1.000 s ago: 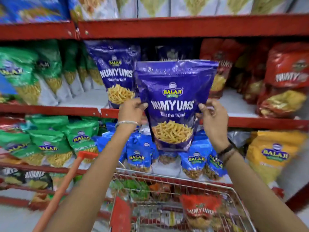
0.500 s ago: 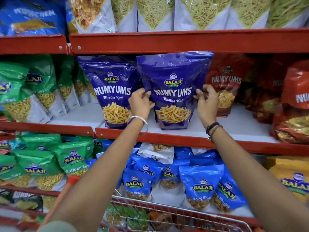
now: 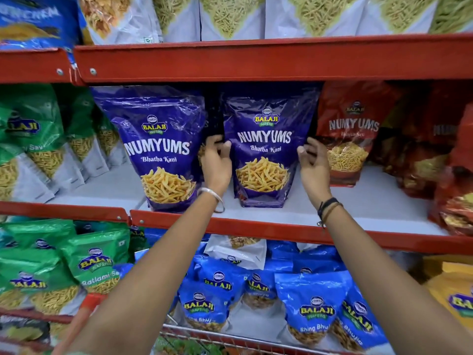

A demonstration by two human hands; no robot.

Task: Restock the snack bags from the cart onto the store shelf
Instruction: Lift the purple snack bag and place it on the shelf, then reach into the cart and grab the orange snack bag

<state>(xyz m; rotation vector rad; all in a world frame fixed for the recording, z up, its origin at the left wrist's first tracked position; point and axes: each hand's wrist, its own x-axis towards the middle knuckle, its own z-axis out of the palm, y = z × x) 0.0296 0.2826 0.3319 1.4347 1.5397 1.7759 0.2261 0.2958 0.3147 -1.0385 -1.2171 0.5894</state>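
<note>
A purple Numyums snack bag [image 3: 266,149] stands upright on the grey middle shelf [image 3: 371,201], to the right of an identical purple bag [image 3: 161,149]. My left hand [image 3: 216,165] curls around its left edge, between the two bags. At the bag's right edge, my right hand [image 3: 313,165] has loose, parted fingers and barely touches it. The cart's wire rim [image 3: 230,338] shows at the bottom, its contents mostly out of view.
Red Numyums bags [image 3: 350,134] stand right of the purple ones and green bags [image 3: 38,139] to the left. Red shelf rails [image 3: 256,60] run above and below. Blue bags [image 3: 314,308] fill the lower shelf. The cart's orange handle [image 3: 84,311] is at lower left.
The purple bag went from in front of the shelf edge up onto the middle shelf and now stands there. My right hand's grip has loosened. The view has moved closer and upward.
</note>
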